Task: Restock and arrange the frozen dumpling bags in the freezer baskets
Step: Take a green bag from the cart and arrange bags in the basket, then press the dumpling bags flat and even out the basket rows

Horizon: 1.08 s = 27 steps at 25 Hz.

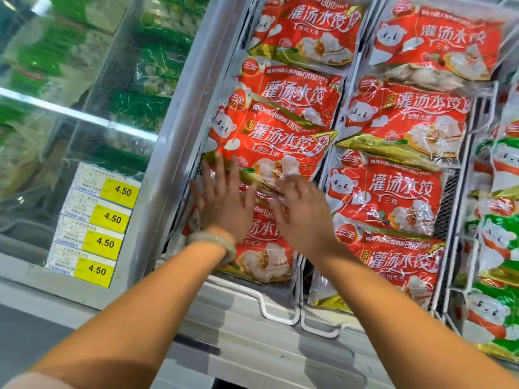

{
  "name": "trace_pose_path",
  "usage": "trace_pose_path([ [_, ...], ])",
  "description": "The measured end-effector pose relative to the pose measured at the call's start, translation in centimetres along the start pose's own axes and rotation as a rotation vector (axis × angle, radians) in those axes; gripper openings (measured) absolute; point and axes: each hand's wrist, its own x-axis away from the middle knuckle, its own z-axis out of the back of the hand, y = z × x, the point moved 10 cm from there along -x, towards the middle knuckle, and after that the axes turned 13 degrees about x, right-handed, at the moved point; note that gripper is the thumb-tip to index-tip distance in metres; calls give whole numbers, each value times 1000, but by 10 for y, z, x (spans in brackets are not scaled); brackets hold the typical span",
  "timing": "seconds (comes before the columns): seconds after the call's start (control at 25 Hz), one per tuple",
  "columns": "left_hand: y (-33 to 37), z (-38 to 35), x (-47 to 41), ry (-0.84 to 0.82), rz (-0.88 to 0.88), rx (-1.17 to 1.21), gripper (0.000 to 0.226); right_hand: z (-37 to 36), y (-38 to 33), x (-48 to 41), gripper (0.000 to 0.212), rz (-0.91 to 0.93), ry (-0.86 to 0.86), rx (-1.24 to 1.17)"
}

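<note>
Four yellow price tags (112,219) reading 4.50 stood in a column at the edge of a glass lid (42,164) covering green packs (157,66).

red dumpling bags (269,141) with white bear print lay overlapping, face up and tilted, in two white wire freezer baskets (280,314).

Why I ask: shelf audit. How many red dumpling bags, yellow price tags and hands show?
Red dumpling bags: 8 showing
Yellow price tags: 4
Hands: 2, left hand and right hand
Total: 14
</note>
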Motion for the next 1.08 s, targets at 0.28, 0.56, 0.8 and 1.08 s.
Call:
trace_pose_path([
  [0.28,46,9,-109,-13,-98,-6,63,-32,27,-96,115,-20,-251,180],
  [0.56,9,-24,-63,-63,83,73,68,-64,23,-63,122,157,-404,174],
  [0.8,23,-26,-93,-115,-49,46,61,-63,32,-82,122,53,-323,201],
  [1.08,23,-30,-102,-212,0,-3,65,-69,33,-86,123,58,-383,162],
])
